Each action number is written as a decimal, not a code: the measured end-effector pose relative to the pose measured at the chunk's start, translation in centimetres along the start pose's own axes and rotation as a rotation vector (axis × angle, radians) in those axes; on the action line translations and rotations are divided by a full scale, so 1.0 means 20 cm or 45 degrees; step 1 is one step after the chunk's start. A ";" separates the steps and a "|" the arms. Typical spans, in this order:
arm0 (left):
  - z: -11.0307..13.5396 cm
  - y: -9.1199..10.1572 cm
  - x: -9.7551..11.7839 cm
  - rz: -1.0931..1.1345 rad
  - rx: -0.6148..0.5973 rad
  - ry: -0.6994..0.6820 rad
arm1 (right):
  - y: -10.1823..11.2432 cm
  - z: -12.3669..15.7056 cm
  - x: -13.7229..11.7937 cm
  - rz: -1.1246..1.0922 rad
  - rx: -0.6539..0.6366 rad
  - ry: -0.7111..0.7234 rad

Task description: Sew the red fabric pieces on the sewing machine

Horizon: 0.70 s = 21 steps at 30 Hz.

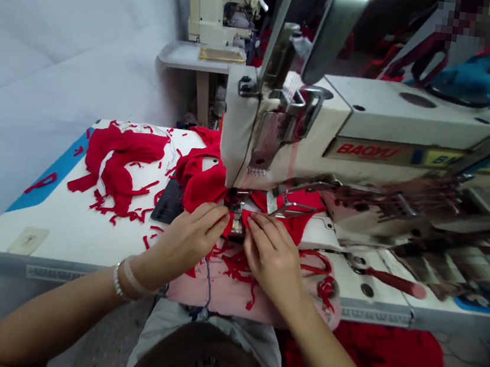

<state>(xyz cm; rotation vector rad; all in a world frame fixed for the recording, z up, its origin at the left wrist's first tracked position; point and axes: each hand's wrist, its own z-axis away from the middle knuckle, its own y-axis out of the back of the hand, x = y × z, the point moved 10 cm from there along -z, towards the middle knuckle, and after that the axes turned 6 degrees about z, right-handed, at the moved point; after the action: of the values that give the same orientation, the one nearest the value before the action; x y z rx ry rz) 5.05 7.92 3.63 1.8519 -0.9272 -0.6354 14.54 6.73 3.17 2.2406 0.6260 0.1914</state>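
L wrist (151,265) w/ white bead bracelet (117,281) & pale band (135,278); forearms (54,315) bare; grey clothes (217,338).

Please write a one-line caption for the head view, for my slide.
Left hand and right hand press red fabric flat under a sewing machine; red scraps lie on the table.

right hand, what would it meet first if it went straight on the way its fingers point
The right hand would likely meet the presser foot just past the red fabric under its fingertips; depth is unclear.
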 end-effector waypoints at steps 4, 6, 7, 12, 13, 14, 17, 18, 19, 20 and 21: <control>0.02 0.01 0.01 -0.122 -0.114 0.145 | 0.02 0.00 -0.01 -0.161 0.045 -0.056; 0.01 0.00 0.02 -0.159 -0.144 0.198 | 0.00 -0.01 -0.05 -0.117 0.024 0.000; 0.01 -0.01 0.03 -0.164 -0.141 0.208 | -0.01 -0.01 -0.07 -0.079 0.006 0.026; 0.01 -0.02 0.04 -0.106 -0.079 0.167 | -0.02 -0.01 -0.10 0.058 -0.054 0.100; 0.01 -0.02 0.04 -0.092 -0.068 0.164 | -0.02 -0.02 -0.09 0.065 -0.064 0.107; 0.01 -0.02 0.03 -0.078 -0.063 0.168 | -0.02 -0.02 -0.09 0.068 -0.074 0.111; 0.02 -0.03 0.02 -0.050 -0.069 0.190 | -0.03 -0.02 -0.08 0.064 -0.090 0.132; 0.02 -0.03 0.01 -0.048 -0.071 0.191 | -0.03 -0.02 -0.09 0.061 -0.092 0.141; 0.02 -0.04 0.01 -0.047 -0.074 0.191 | -0.04 -0.02 -0.09 0.059 -0.096 0.152; 0.02 -0.04 0.01 -0.046 -0.076 0.189 | -0.04 -0.02 -0.09 0.059 -0.098 0.160; 0.02 -0.04 0.01 -0.042 -0.081 0.186 | -0.04 -0.02 -0.09 0.061 -0.100 0.162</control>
<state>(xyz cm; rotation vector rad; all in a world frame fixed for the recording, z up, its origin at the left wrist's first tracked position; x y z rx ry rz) 5.13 7.70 2.68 1.8339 -0.7740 -0.5359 12.44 6.58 3.00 2.1811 0.6212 0.3788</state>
